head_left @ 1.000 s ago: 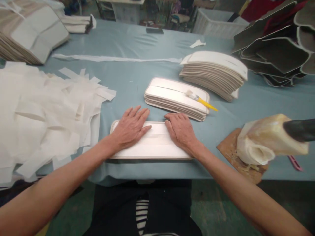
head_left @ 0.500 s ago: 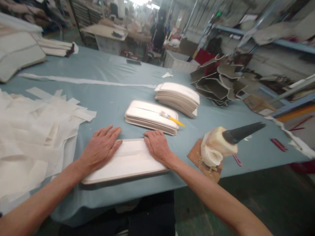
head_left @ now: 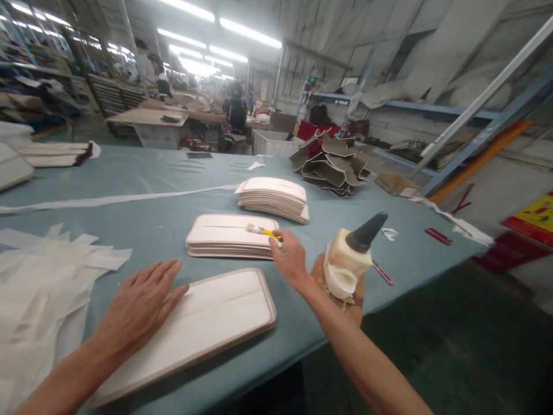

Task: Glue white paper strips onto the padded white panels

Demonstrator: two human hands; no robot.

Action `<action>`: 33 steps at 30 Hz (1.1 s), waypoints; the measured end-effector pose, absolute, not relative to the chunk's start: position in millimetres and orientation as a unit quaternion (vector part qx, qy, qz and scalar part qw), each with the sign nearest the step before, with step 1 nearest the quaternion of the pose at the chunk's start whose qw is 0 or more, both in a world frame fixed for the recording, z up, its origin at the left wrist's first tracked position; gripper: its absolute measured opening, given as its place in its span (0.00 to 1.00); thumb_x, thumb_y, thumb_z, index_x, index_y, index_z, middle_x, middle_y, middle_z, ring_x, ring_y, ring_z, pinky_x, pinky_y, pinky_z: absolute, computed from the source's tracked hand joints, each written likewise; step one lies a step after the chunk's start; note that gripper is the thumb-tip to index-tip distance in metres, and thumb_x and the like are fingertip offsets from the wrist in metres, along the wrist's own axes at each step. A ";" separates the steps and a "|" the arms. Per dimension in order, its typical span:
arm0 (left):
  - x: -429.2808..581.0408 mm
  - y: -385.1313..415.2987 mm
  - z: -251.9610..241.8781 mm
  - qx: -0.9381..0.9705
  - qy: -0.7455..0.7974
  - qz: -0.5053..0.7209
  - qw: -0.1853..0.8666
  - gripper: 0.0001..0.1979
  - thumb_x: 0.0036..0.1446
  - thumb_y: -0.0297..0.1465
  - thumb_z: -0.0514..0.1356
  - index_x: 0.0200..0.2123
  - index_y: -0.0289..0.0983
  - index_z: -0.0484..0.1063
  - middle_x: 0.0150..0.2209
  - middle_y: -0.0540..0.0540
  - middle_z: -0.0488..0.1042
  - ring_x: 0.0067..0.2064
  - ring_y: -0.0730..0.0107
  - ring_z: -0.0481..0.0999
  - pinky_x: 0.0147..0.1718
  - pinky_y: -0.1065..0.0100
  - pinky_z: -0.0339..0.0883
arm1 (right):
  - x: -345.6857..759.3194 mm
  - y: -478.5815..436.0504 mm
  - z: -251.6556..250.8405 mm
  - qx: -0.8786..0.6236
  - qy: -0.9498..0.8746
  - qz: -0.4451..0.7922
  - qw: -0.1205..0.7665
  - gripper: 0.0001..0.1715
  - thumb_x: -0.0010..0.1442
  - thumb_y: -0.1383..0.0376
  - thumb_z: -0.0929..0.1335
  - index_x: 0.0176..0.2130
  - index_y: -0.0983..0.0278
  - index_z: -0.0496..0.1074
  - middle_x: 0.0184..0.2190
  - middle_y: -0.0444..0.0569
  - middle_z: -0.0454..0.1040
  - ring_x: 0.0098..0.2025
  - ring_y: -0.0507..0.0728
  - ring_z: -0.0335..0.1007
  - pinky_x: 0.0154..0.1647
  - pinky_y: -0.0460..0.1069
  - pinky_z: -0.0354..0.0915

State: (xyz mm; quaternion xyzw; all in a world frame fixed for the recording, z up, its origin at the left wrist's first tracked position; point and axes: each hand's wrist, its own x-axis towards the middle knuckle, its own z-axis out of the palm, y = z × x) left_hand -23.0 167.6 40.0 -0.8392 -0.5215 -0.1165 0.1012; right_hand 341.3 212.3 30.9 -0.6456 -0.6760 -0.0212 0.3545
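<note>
My left hand point(head_left: 144, 300) lies flat with fingers stretched on the left part of a long white panel point(head_left: 228, 305) with rounded corners and a beige edge, right in front of me. My right hand point(head_left: 290, 258) has its fingers closed on the handle end of a yellow-handled paintbrush point(head_left: 256, 229). The brush's pale bristles rest over a stack of similar white panels point(head_left: 216, 230) just beyond. Behind that stands another stack of curved white panels point(head_left: 273, 202). To the right of my right hand is a glue-crusted container point(head_left: 343, 262) with a black conical top.
Overlapping pale strips point(head_left: 38, 294) cover the table's left side. Dark curved sheets point(head_left: 330, 164) are piled at the far right, near a cardboard box point(head_left: 396, 184). A dark red object point(head_left: 438, 236) lies near the right edge. People point(head_left: 235, 109) are in the background.
My right hand has left the near panel and moved up to the brush, closing on its handle. My left hand stays on the panel. The camera view has tilted up and turned.
</note>
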 end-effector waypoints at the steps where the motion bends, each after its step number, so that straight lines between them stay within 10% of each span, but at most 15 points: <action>1: -15.5 170.2 45.7 -0.844 -0.516 -0.119 0.085 0.35 0.72 0.48 0.41 0.63 0.31 0.74 0.63 0.30 0.78 0.65 0.41 0.77 0.63 0.42 0.72 | 355.5 219.8 28.3 -0.667 -0.650 -0.022 0.364 0.19 0.75 0.61 0.62 0.55 0.65 0.76 0.52 0.60 0.82 0.52 0.63 0.78 0.55 0.57 0.71; 12: 97.8 248.3 65.7 -0.881 -0.464 -0.089 0.028 0.26 0.70 0.34 0.50 0.67 0.38 0.69 0.70 0.36 0.71 0.70 0.49 0.72 0.65 0.47 0.70 | 405.5 247.7 -2.4 -0.647 -0.691 0.079 0.312 0.34 0.57 0.71 0.69 0.62 0.65 0.75 0.61 0.61 0.80 0.60 0.66 0.74 0.65 0.61 0.67; 23: 111.1 258.5 52.3 -0.876 -0.483 -0.021 -0.005 0.22 0.72 0.37 0.51 0.63 0.38 0.71 0.69 0.34 0.71 0.68 0.47 0.72 0.62 0.46 0.70 | 435.9 257.8 19.6 -0.616 -0.627 0.296 0.374 0.23 0.54 0.58 0.75 0.49 0.61 0.83 0.25 0.40 0.74 0.28 0.55 0.69 0.33 0.49 0.67; 33: 115.1 257.1 49.7 -0.868 -0.494 -0.039 -0.033 0.20 0.71 0.43 0.60 0.58 0.37 0.74 0.62 0.38 0.75 0.62 0.53 0.75 0.62 0.45 0.71 | 377.5 272.2 41.4 -0.554 -0.493 0.399 0.538 0.36 0.49 0.34 0.75 0.34 0.63 0.76 0.23 0.40 0.70 0.20 0.49 0.57 0.20 0.47 0.58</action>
